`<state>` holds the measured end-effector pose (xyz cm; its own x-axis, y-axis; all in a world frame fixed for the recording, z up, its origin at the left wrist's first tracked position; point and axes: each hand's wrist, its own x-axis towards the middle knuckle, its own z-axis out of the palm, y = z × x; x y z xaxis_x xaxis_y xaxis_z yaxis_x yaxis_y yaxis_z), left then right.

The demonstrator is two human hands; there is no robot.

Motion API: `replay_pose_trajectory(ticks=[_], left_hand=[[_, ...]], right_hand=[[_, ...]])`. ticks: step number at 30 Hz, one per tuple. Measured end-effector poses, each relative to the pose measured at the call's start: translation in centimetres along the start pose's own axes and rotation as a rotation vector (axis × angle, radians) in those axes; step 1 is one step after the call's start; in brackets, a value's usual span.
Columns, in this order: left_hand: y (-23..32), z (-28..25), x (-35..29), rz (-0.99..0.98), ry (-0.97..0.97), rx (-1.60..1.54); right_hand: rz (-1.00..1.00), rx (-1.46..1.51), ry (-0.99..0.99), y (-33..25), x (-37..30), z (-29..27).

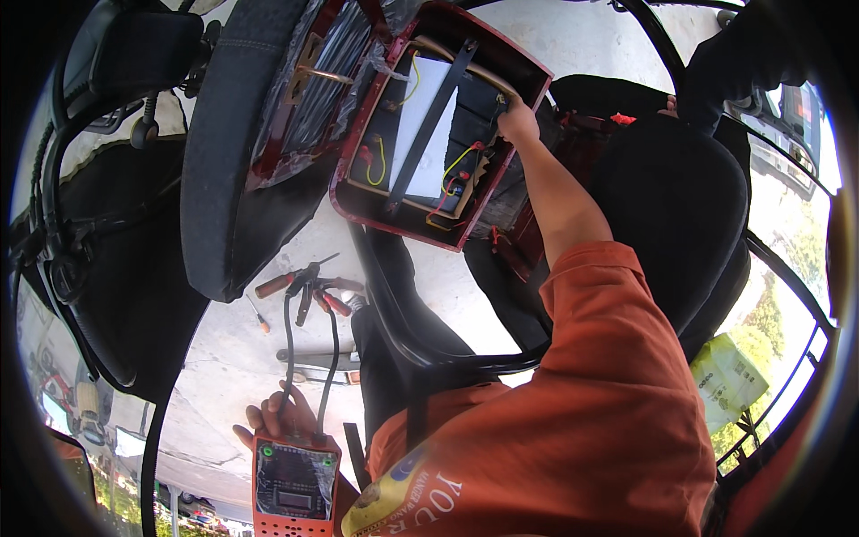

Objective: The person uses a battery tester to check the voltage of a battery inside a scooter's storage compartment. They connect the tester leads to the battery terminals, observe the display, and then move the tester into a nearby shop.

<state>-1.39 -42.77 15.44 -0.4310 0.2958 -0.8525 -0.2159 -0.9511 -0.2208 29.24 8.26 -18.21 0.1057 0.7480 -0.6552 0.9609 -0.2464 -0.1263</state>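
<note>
My left hand (284,413) holds an orange battery tester (297,483) with a dark face and small display. Its fingers show behind the upper edge. Two black cables run from the tester to clamps (309,288) with reddish handles, lying together on the ground. My right hand (519,123) reaches into a dark red metal box (335,183), fingers curled at the brown cardboard edge (488,76); what they grip is hidden. Black batteries (465,125) sit in the box with yellow and red wires. A white sheet (425,125) and a black strap (429,130) lie across them.
A raised dark seat (237,152) stands left of the box, a black seat (671,206) right. A black curved bar (403,331) crosses before me. A screwdriver (259,319) and metal tools (322,362) lie on the concrete. A dark sleeve (738,67) shows upper right.
</note>
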Motion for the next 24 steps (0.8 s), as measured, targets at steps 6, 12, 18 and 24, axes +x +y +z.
replay_pose_trajectory(ticks=[6,12,18,24], left_hand=[[-0.6,0.7,-0.1,0.088,0.157,-0.051],[2.5,0.1,-0.1,-0.010,0.139,-0.077],[-6.2,0.0,-0.7,0.281,0.043,0.810],[-6.7,1.4,-1.5,0.284,0.163,0.313]], right_hand=[[-0.083,0.086,0.071,0.3,0.1,0.2],[-0.208,0.249,0.486,-2.6,-4.4,1.5],[-0.499,0.460,0.375,-6.3,-12.3,8.7],[-0.593,0.474,0.188,-7.9,-17.5,12.3]])
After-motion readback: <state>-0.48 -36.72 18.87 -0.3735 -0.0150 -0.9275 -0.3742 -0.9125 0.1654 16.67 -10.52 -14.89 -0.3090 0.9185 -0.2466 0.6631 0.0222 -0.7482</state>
